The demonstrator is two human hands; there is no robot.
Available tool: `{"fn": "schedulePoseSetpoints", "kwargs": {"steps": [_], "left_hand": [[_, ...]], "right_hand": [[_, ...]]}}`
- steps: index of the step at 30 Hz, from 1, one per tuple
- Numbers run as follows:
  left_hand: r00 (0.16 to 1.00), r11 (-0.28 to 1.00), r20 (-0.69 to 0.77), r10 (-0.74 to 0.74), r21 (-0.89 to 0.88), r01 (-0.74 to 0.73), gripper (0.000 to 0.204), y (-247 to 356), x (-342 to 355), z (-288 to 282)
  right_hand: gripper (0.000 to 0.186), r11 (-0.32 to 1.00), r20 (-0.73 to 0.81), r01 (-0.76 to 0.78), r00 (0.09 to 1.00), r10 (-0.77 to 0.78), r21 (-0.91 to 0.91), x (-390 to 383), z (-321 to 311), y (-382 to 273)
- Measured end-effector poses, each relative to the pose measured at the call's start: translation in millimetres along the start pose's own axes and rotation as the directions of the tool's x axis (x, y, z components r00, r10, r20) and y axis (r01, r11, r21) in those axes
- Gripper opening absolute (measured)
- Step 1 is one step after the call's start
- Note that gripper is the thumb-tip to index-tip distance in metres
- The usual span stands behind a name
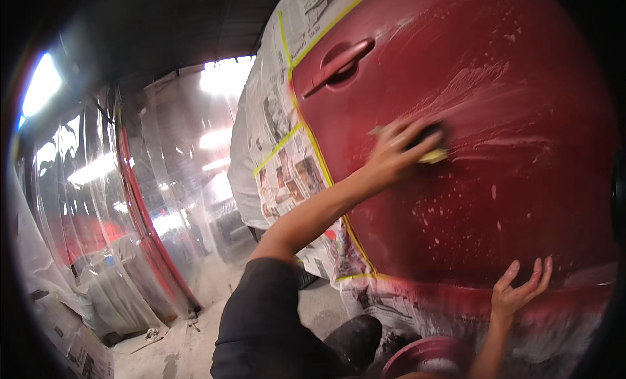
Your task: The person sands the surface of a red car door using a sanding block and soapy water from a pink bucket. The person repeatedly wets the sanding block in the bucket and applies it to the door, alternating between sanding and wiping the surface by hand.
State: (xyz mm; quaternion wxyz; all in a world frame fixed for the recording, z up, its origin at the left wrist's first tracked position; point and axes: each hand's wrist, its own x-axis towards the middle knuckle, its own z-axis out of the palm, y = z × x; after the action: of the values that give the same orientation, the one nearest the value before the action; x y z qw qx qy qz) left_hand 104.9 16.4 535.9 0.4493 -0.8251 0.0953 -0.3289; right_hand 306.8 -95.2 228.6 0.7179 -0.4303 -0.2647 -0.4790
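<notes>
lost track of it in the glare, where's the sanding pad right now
In the head view the sanding pad sits right of centre, pressed flat against the red car door under the left hand, below and right of the door handle.

The left hand [398, 154] mostly hides the sanding block [430, 144] beneath its fingers [417, 128].

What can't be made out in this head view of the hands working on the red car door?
- Dark sanding block with yellow underside: mostly covered by the left hand; its full shape is hidden.
- Right hand: at the door's lower edge; contact with the red car door is unclear.
- Round red object: cut by the bottom edge.
- Newspaper masking: print blurred.
</notes>
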Motion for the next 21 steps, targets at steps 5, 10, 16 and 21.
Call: {"fn": "schedulePoseSetpoints", "kwargs": {"steps": [5,10,16,21], "left_hand": [[0.986,0.996,-0.139,0.089,-0.016,-0.092,0.068,7,51,14],[0.940,0.995,-0.331,0.088,0.078,-0.066,0.051,46,173,60],[0.972,0.978,-0.219,-0.089,0.163,0.126,0.049,-61,-10,-5],[0.946,0.993,-0.324,0.019,0.120,0.021,0.051,-7,172,10]], "right_hand": [[0.020,0.998,0.220,0.055,0.974,-0.050,-0.017,3,1,-15],[0.010,0.981,0.199,0.041,0.977,-0.080,0.189,-6,6,-45],[0.009,0.993,0.188,0.032,0.981,-0.054,0.116,3,-24,8],[0.013,0.992,0.214,-0.047,0.977,0.021,0.119,0,-25,-3]]}}
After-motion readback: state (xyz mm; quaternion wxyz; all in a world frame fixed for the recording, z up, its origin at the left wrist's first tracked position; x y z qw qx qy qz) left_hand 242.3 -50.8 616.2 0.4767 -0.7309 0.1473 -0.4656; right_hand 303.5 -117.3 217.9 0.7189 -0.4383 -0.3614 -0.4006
